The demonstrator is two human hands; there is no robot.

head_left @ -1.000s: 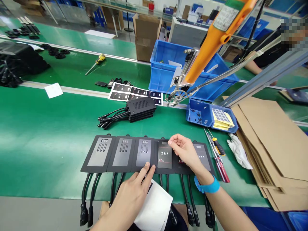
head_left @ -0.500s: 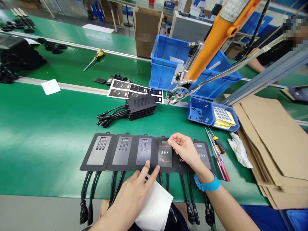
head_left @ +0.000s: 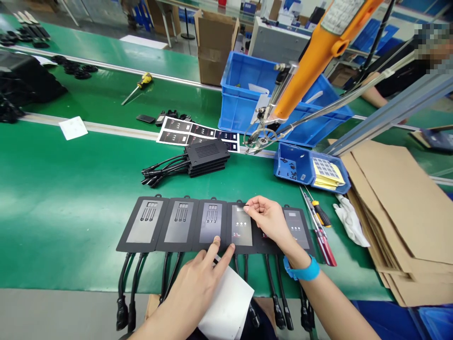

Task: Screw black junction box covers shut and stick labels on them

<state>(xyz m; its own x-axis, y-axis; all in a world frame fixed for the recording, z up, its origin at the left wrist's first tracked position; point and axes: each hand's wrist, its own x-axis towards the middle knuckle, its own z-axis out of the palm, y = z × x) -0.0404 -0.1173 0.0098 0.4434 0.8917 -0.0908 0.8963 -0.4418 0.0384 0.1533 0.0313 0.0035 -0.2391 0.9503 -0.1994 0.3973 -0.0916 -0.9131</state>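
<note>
A row of several flat black controller boxes lies along the table's near edge, cables pointing toward me. On the fourth box sits a dark label with white dots and red lettering. My right hand pinches that label's upper right corner, thumb and forefinger closed. It partly covers the fifth box. My left hand rests two stretched fingers on the lower edges of the third and fourth boxes. A white sheet sticks out from under this hand, over the table edge; the fingers gripping it are hidden.
Behind the row lie stacked black boxes with cables and a printed label sheet. Blue bins, screwdrivers, a white glove and cardboard sheets are rightward. An orange arm hangs above a large blue crate.
The label on the fourth box looks lighter and shinier now, its angle slightly different. Both hands stay almost where they were; the whole view has shifted slightly.
</note>
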